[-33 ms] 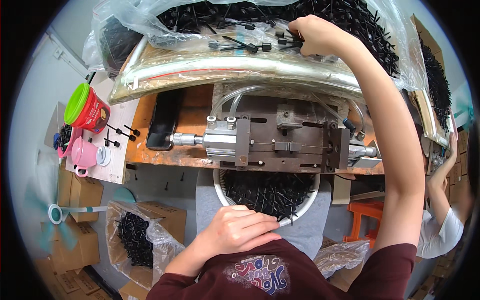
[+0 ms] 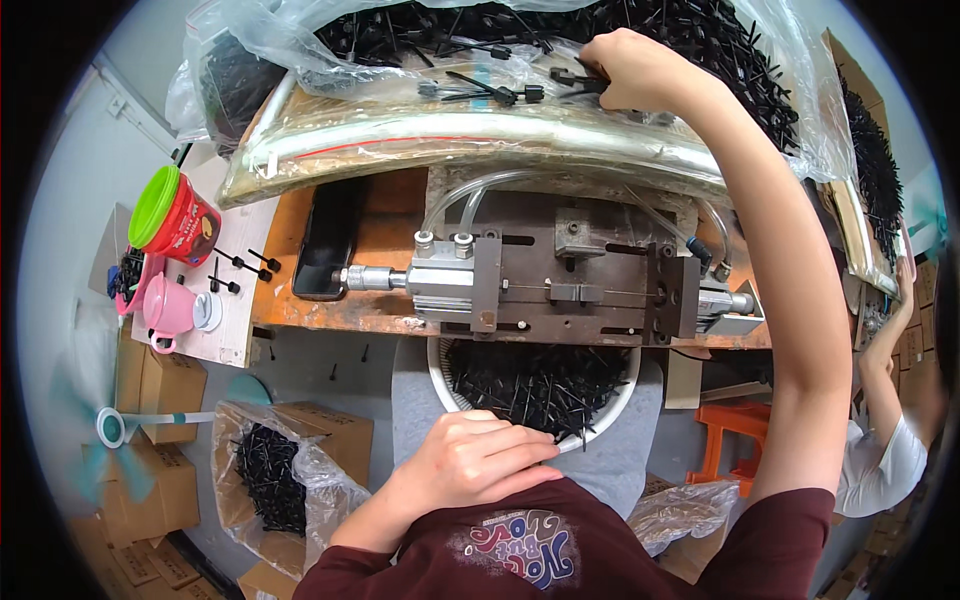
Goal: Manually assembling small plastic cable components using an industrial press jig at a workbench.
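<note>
My right hand (image 2: 640,72) reaches to the far tray (image 2: 400,140), its fingers bent in a pinch around one of the black plastic pieces with a thin stem and a thick head (image 2: 578,80). The fingertips are partly hidden. More such pieces (image 2: 505,95) lie loose beside it on clear plastic film, in front of a large heap (image 2: 690,50). My left hand (image 2: 480,455) rests flat against my shirt, fingers stretched and holding nothing, at the near rim of a white basket (image 2: 433,375). That basket sits on my lap, full of the same black pieces (image 2: 530,390).
Between tray and lap stands a metal fixture (image 2: 560,280) with air cylinders and clear hoses. A dark phone-like slab (image 2: 325,240), a red tub (image 2: 185,225) and a pink cup (image 2: 165,305) are at left. Cartons (image 2: 165,390) and a fan (image 2: 110,428) stand lower left. Another person's arm (image 2: 885,340) shows at right.
</note>
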A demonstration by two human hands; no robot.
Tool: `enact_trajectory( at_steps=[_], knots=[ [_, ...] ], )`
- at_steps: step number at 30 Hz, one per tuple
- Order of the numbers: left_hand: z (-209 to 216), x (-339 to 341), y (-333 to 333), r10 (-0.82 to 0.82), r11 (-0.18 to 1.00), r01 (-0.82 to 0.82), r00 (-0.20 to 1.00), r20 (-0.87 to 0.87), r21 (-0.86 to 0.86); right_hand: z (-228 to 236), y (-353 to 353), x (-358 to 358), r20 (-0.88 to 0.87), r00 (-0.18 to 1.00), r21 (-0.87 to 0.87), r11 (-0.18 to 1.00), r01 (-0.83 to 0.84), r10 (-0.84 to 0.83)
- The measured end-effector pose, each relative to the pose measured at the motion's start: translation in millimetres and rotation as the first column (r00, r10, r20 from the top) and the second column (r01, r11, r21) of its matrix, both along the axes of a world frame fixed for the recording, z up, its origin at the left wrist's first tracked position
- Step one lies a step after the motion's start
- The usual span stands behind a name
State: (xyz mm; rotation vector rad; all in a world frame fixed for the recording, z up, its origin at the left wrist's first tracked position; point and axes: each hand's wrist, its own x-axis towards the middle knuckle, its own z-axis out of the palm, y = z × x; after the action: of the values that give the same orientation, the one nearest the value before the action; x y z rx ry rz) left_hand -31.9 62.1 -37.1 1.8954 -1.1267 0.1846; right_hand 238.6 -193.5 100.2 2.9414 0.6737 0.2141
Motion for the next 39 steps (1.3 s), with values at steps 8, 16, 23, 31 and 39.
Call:
enact_trajectory(
  at_steps=[8,16,23,31,39],
  knots=[
    [14,4,0,0.001,1.0,0.0,1.0,0.027,-0.004,50,-7,-63,-0.118,0.982,0.728,0.659,0.187,-0.148],
    [50,44,-20,0.394,0.878,-0.376,0.919,0.0,-0.296,-6,4,-163,-0.333,0.901,0.933,-0.037,0.357,0.279],
    [42,32,-29,0.191,0.939,-0.199,0.98,-0.057,-0.281,-55,16,-230,-0.443,0.798,0.731,-0.35,0.585,0.408],
    [18,26,-41,0.306,0.948,-0.302,0.951,0.032,-0.105,-76,2,-250,-0.24,0.97,0.902,-0.38,0.207,-0.041],
    [1,40,-59,0.35,0.898,-0.409,0.888,0.297,0.164,-82,7,-269,-0.291,0.952,0.903,-0.358,0.239,-0.097]
  ],
)
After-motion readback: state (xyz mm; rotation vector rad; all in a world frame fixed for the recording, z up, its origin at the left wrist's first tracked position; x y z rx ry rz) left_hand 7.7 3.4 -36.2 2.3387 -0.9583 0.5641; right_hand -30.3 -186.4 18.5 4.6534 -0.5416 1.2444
